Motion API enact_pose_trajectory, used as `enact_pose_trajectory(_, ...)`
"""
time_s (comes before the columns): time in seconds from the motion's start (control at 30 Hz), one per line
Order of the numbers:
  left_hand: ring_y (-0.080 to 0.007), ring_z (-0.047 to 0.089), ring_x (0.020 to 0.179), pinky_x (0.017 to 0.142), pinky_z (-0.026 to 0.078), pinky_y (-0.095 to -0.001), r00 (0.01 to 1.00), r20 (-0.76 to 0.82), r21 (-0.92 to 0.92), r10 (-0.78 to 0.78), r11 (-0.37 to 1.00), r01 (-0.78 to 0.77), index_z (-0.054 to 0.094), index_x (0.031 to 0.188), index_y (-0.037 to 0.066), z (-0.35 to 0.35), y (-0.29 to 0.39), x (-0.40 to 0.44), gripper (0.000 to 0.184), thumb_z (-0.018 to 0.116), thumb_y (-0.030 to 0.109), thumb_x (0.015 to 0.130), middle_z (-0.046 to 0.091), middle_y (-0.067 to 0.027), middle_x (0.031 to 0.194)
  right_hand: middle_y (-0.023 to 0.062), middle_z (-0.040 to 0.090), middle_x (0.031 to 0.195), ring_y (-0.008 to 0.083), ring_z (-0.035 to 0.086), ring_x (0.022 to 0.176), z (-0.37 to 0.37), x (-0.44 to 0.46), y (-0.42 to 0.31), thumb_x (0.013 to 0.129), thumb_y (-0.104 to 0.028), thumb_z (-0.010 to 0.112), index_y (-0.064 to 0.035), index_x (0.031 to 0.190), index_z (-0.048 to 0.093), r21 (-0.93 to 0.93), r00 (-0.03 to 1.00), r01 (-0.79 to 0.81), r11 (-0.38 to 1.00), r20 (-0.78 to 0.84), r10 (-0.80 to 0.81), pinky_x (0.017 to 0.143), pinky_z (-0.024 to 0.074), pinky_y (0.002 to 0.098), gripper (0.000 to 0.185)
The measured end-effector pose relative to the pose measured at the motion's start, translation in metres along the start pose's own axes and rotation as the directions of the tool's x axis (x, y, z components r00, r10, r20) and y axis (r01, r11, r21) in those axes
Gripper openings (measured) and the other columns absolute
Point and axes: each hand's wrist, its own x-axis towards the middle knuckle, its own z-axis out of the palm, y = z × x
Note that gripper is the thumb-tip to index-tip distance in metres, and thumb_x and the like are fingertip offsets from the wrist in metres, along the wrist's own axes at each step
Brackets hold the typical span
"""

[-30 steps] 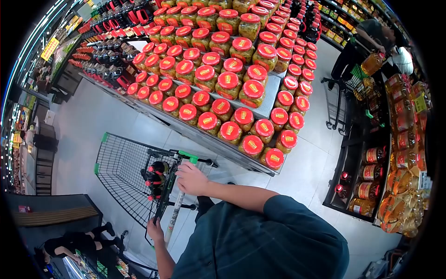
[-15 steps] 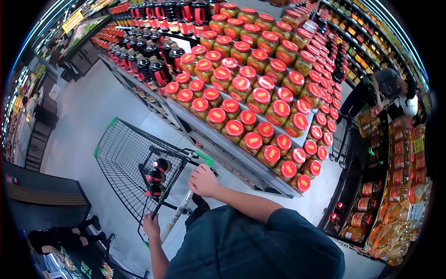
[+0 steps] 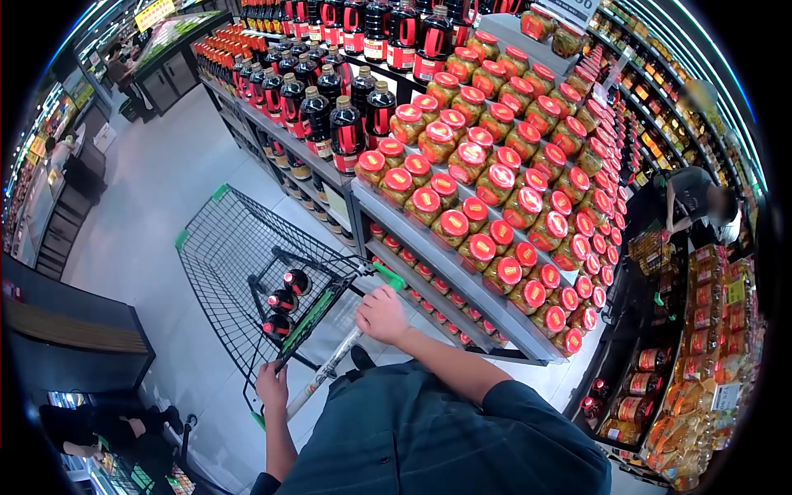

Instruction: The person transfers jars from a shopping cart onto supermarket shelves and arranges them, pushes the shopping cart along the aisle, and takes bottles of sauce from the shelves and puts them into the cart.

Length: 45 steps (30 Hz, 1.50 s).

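A black wire shopping cart (image 3: 216,272) with green corner pieces stands in front of me. My right hand (image 3: 383,314) is closed round its clear-sleeved handle (image 3: 337,356), beside the green end piece (image 3: 388,276). My left hand (image 3: 271,386) is closed at the dark rear edge of the cart, near the handle's other end; its fingertips are partly hidden. Inside the cart, near my left hand, lie several dark bottles (image 3: 282,300) with red-and-white caps.
A tiered display of red-lidded jars (image 3: 483,206) rises close on my right, with dark bottles (image 3: 316,115) beyond it. At the far right, a person (image 3: 693,202) bends near oil bottles (image 3: 705,330). Another person (image 3: 107,429) is at lower left. An aisle floor (image 3: 157,214) stretches ahead-left.
The display has shifted rightward in view, bringing more dark bottles and lower-shelf jars into sight. Cart and both hands sit slightly further right in view; both hands keep their hold.
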Motion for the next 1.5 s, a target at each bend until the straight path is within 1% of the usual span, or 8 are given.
enact_pose_trajectory(0.33, -0.0371, 0.060, 0.117, 0.103, 0.046, -0.0439, 0.982, -0.168, -0.182, 0.084, 0.977, -0.115, 0.068, 0.127, 0.008, -0.011, -0.032, 0.043, 0.043, 0.059, 0.008, 0.085, 0.064, -0.0175, 0.124, 0.0090, 0.064, 0.128, 0.0297, 0.059, 0.123, 0.003, 0.027, -0.028, 0.089, -0.014, 0.069, -0.0081, 0.122, 0.067, 0.314, 0.939, -0.332, 0.890, 0.020, 0.343, 0.115, 0.0381, 0.0482, 0.033)
enact_pose_trajectory(0.47, -0.0373, 0.057, 0.122, 0.108, 0.041, -0.0452, 0.928, -0.307, -0.332, 0.213, 0.890, -0.314, 0.066, 0.126, 0.001, -0.035, 0.030, 0.077, 0.040, 0.058, 0.003, 0.087, 0.063, -0.0203, 0.128, 0.0093, 0.051, 0.152, 0.0234, 0.047, 0.143, -0.037, 0.022, -0.021, 0.099, -0.002, 0.056, -0.0047, 0.150, 0.047, 0.929, 0.625, -0.370, 0.007, 0.243, 0.742, 0.117, 0.0391, 0.0422, 0.052)
enact_pose_trajectory(0.57, -0.0322, 0.059, 0.122, 0.107, 0.044, -0.0409, 0.890, -0.251, -0.488, 0.381, 0.744, -0.456, 0.067, 0.122, -0.001, -0.050, 0.123, 0.109, 0.033, 0.056, 0.000, 0.091, 0.064, -0.0179, 0.126, 0.0118, 0.051, 0.153, 0.0243, 0.047, 0.143, -0.096, 0.033, -0.017, 0.098, 0.002, 0.055, -0.0023, 0.152, 0.043, 0.982, 0.533, -0.161, -0.102, 0.174, 0.828, 0.116, 0.0390, 0.0396, 0.056)
enact_pose_trajectory(0.83, -0.0264, 0.067, 0.108, 0.096, 0.052, -0.0345, 0.636, -0.216, -0.657, 0.741, 0.371, -0.656, 0.070, 0.115, 0.000, 0.005, 0.296, 0.207, 0.021, 0.065, 0.003, 0.095, 0.067, -0.0146, 0.121, 0.0121, 0.046, 0.155, 0.0240, 0.044, 0.143, -0.135, 0.016, 0.010, 0.099, 0.001, 0.057, 0.0004, 0.152, 0.041, 0.930, 0.433, -0.263, 0.258, -0.125, 0.893, 0.108, 0.0433, 0.0327, 0.056)
enact_pose_trajectory(0.9, -0.0305, 0.066, 0.107, 0.096, 0.051, -0.0371, 0.726, -0.097, -0.776, 0.680, 0.405, -0.483, 0.070, 0.114, 0.001, 0.010, 0.338, 0.241, 0.023, 0.067, 0.005, 0.092, 0.068, -0.0144, 0.113, 0.0139, 0.048, 0.154, 0.0255, 0.045, 0.144, -0.135, 0.013, 0.024, 0.099, 0.002, 0.056, -0.0015, 0.153, 0.041, 0.895, 0.404, -0.340, 0.288, -0.138, 0.904, 0.112, 0.0422, 0.0349, 0.056)
enact_pose_trajectory(1.03, -0.0249, 0.063, 0.112, 0.090, 0.053, -0.0333, 0.552, -0.274, -0.473, 0.788, 0.389, -0.790, 0.063, 0.132, 0.004, 0.038, 0.405, 0.339, 0.044, 0.073, 0.013, 0.091, 0.061, -0.0141, 0.126, 0.0140, 0.050, 0.150, 0.0257, 0.046, 0.142, -0.138, 0.017, 0.060, 0.096, -0.004, 0.064, 0.0003, 0.149, 0.045, 0.833, 0.406, -0.415, 0.367, -0.191, 0.894, 0.114, 0.0390, 0.0392, 0.057)
enact_pose_trajectory(1.17, -0.0339, 0.055, 0.130, 0.108, 0.047, -0.0397, 0.580, -0.050, -0.411, 0.813, 0.513, -0.753, 0.046, 0.150, 0.009, 0.032, 0.467, 0.395, 0.074, 0.078, 0.025, 0.085, 0.049, -0.0210, 0.143, 0.0192, 0.052, 0.148, 0.0335, 0.047, 0.140, -0.188, 0.027, 0.095, 0.088, 0.001, 0.066, 0.0002, 0.139, 0.056, 0.297, 0.487, -0.617, 0.728, -0.582, 0.651, 0.118, 0.0344, 0.0431, 0.052)
enact_pose_trajectory(1.5, -0.0350, 0.058, 0.128, 0.108, 0.047, -0.0411, 0.521, 0.059, -0.619, 0.852, 0.440, -0.650, 0.046, 0.149, 0.001, 0.074, 0.521, 0.443, 0.081, 0.082, 0.037, 0.086, 0.057, -0.0234, 0.139, 0.0259, 0.024, 0.165, 0.0448, 0.022, 0.151, -0.266, -0.067, 0.180, 0.087, -0.033, 0.080, -0.0072, 0.155, 0.041, -0.013, 0.304, -0.915, 0.404, -0.682, 0.666, 0.122, 0.0195, 0.0570, 0.083)
